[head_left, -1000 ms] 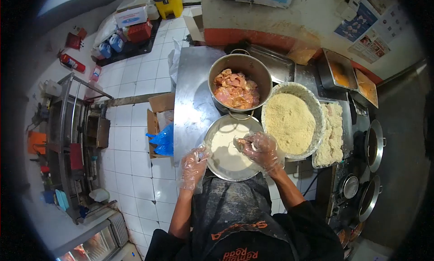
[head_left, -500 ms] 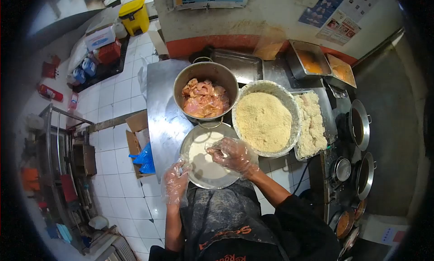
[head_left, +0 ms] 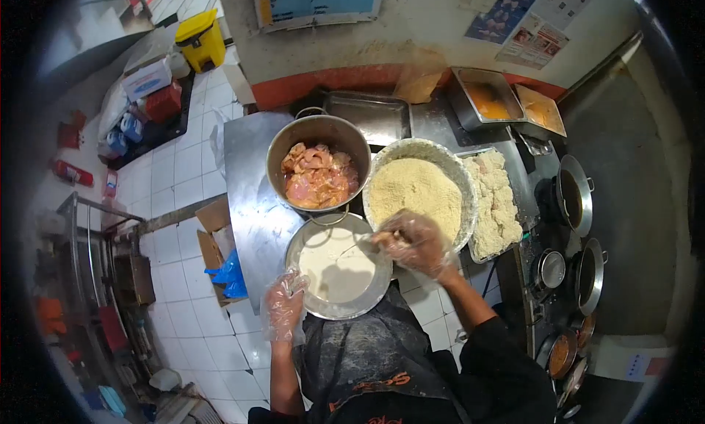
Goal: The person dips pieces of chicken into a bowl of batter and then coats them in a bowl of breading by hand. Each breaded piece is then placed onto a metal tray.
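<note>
A wide metal bowl (head_left: 382, 281) holds white liquid batter (head_left: 338, 266). My left hand (head_left: 284, 304), in a clear plastic glove, grips the bowl's left rim. Over the right rim my gloved right hand (head_left: 418, 248) is closed, its fingers pinched on something I cannot make out. A thin pale streak runs from its fingertips down toward the batter. Behind my right hand stands a large bowl of pale breading flour (head_left: 415, 189). A deep pot (head_left: 283, 178) with raw marinated chicken pieces (head_left: 319, 175) stands behind the batter bowl.
To the right, a tray holds breaded pieces (head_left: 493, 203). Metal pans with orange contents (head_left: 488, 104) stand at the back right. Along the right side are woks (head_left: 576, 196) and a strainer (head_left: 551, 268). A cardboard box (head_left: 213, 236) with a blue bag is on the floor left.
My right hand has risen from over the batter and moved right, toward the flour bowl. My left hand stays at the batter bowl's rim. The whole view has shifted slightly.
</note>
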`<state>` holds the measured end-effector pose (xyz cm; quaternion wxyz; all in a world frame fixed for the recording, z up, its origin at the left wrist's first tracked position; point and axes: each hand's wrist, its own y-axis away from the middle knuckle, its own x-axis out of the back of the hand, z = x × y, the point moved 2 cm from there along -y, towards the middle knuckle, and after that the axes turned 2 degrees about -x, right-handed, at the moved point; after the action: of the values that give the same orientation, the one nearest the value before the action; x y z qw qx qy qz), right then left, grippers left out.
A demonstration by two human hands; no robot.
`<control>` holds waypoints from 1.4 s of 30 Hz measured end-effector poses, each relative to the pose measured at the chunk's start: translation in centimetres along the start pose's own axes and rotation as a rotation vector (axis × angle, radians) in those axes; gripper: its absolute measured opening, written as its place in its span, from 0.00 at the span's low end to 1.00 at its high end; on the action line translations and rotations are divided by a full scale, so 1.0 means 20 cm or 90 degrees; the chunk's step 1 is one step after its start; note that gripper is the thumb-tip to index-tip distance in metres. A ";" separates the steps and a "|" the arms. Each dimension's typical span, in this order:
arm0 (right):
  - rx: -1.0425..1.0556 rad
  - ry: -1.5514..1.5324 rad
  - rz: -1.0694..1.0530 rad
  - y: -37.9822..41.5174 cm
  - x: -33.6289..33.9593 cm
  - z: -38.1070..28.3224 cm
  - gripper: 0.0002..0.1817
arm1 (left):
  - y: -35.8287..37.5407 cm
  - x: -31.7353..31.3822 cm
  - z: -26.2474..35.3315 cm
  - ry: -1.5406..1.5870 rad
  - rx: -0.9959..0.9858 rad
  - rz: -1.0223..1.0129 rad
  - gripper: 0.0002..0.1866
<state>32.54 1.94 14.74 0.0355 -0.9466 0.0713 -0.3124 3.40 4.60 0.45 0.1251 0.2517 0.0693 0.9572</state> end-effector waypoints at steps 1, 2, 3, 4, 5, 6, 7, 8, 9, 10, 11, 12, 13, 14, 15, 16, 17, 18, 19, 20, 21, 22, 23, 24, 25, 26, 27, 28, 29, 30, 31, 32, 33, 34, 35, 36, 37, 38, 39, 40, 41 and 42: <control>0.008 0.030 0.024 -0.02 0.09 -0.02 0.08 | -0.01 -0.01 -0.01 0.006 -0.006 0.012 0.15; 0.015 0.059 0.043 -0.02 0.16 -0.01 0.07 | -0.01 -0.02 0.02 0.006 -0.008 0.009 0.15; 0.015 0.060 0.043 -0.02 0.21 0.01 0.07 | -0.01 -0.03 0.07 0.008 -0.008 0.013 0.15; 0.084 0.167 0.068 -0.03 0.26 0.02 0.08 | -0.01 -0.05 0.12 0.011 -0.010 0.019 0.15; 0.155 0.274 0.094 -0.04 0.31 0.04 0.10 | -0.03 -0.08 0.13 0.012 -0.010 0.024 0.15; 0.159 0.272 0.092 -0.04 0.33 0.07 0.10 | -0.04 -0.13 0.12 -0.002 -0.038 0.028 0.16; 0.164 0.310 0.072 -0.02 0.33 0.12 0.11 | -0.03 -0.16 0.13 -0.019 -0.063 0.031 0.16; 0.168 0.347 0.052 0.01 0.32 0.19 0.13 | -0.03 -0.18 0.18 -0.022 -0.056 0.034 0.16; 0.097 0.336 -0.045 0.08 0.30 0.35 0.14 | -0.03 -0.21 0.27 -0.032 -0.057 0.011 0.16; 0.012 0.499 -0.106 0.17 0.26 0.52 0.15 | -0.03 -0.25 0.33 -0.044 -0.060 -0.013 0.17; 0.004 0.439 -0.093 0.23 0.27 0.55 0.16 | -0.04 -0.32 0.29 -0.008 -0.047 -0.017 0.15; -0.001 0.379 -0.082 0.24 0.29 0.57 0.16 | -0.05 -0.37 0.32 -0.012 -0.044 -0.009 0.15; 0.007 0.374 -0.088 0.24 0.33 0.60 0.16 | -0.07 -0.43 0.37 0.001 -0.074 -0.029 0.14; -0.077 0.336 -0.109 0.24 0.37 0.63 0.16 | -0.08 -0.49 0.43 0.011 -0.104 -0.052 0.14; -0.161 0.298 -0.129 0.24 0.41 0.67 0.16 | -0.09 -0.56 0.48 -0.072 -0.115 -0.084 0.14; -0.154 0.292 -0.131 0.24 0.44 0.78 0.16 | -0.12 -0.62 0.51 -0.041 -0.175 -0.123 0.15; -0.206 0.249 -0.065 0.22 0.46 0.95 0.16 | -0.15 -0.70 0.54 -0.010 -0.235 -0.163 0.16; -0.260 0.204 -0.002 0.20 0.48 1.05 0.17 | -0.21 -0.80 0.60 0.070 -0.159 -0.158 0.18; -0.283 0.203 0.039 0.14 0.52 1.01 0.17 | -0.26 -0.90 0.66 0.151 -0.082 -0.150 0.19; -0.275 0.199 0.036 0.09 0.51 1.12 0.17 | -0.34 -1.02 0.64 0.008 -0.195 -0.078 0.20; -0.215 0.190 0.076 0.03 0.47 1.29 0.20 | -0.41 -1.13 0.59 -0.138 -0.304 -0.005 0.21; -0.157 0.179 0.117 -0.02 0.43 1.43 0.22 | -0.48 -1.21 0.57 -0.143 -0.301 0.002 0.21; -0.152 0.173 0.114 -0.10 0.39 1.52 0.22 | -0.54 -1.29 0.55 -0.246 -0.238 -0.055 0.23; -0.283 0.279 0.009 -0.19 0.35 1.62 0.24 | -0.59 -1.34 0.55 -0.345 -0.172 -0.112 0.25; -0.414 0.385 -0.100 -0.24 0.32 1.67 0.25 | -0.59 -1.33 0.62 -0.368 -0.132 -0.116 0.28; -0.411 0.382 -0.103 -0.28 0.33 1.64 0.25 | -0.63 -1.36 0.60 -0.371 -0.127 -0.114 0.28; -0.379 0.289 -0.123 -0.31 0.36 1.54 0.26 | -0.67 -1.40 0.54 -0.339 -0.112 -0.105 0.28; -0.349 0.194 -0.143 -0.32 0.39 1.44 0.27 | -0.69 -1.43 0.49 -0.308 -0.095 -0.098 0.28; -0.319 0.099 -0.160 -0.33 0.39 1.39 0.29 | -0.70 -1.43 0.48 -0.284 -0.127 -0.067 0.25; -0.320 0.096 -0.163 -0.31 0.38 1.43 0.29 | -0.73 -1.43 0.39 -0.286 -0.124 -0.067 0.25; -0.214 0.056 -0.133 -0.29 0.36 1.45 0.29 | -0.75 -1.42 0.35 -0.450 -0.409 0.055 0.24; -0.109 0.015 -0.103 -0.28 0.35 1.46 0.29 | -0.75 -1.43 0.27 -0.605 -0.697 0.183 0.25; -0.109 0.011 -0.106 -0.29 0.38 1.41 0.29 | -0.74 -1.37 0.33 -0.641 -0.648 0.128 0.26; -0.250 0.080 -0.138 -0.28 0.43 1.39 0.29 | -0.77 -1.36 0.39 -0.597 -0.466 -0.119 0.26; -0.390 0.150 -0.171 -0.27 0.46 1.35 0.28 | -0.75 -1.28 0.62 -0.547 -0.186 -0.339 0.26; -0.390 0.147 -0.176 -0.27 0.45 1.34 0.28 | -0.70 -1.17 0.88 -0.550 0.055 -0.466 0.26; -0.379 0.211 -0.260 -0.27 0.44 1.32 0.28 | -0.68 -1.22 0.83 -0.497 -0.020 -0.402 0.23; -0.366 0.276 -0.342 -0.27 0.42 1.32 0.28 | -0.67 -1.29 0.70 -0.499 -0.018 -0.403 0.23; -0.368 0.273 -0.343 -0.22 0.37 1.44 0.28 | -0.67 -1.38 0.53 -0.426 -0.067 -0.303 0.22; -0.237 0.163 -0.302 -0.15 0.27 1.64 0.28 | -0.66 -1.43 0.40 -0.351 -0.114 -0.205 0.25; -0.107 0.053 -0.257 -0.09 0.21 1.74 0.28 | -0.63 -1.44 0.33 -0.353 -0.114 -0.209 0.25; -0.108 0.052 -0.255 -0.07 0.20 1.74 0.28 | -0.62 -1.43 0.29 -0.285 -0.211 -0.191 0.25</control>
<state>56.54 3.45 -10.65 -0.1095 -0.9280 -0.0905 -0.3444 32.86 9.01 -10.15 0.3164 0.4191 -0.0802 0.8472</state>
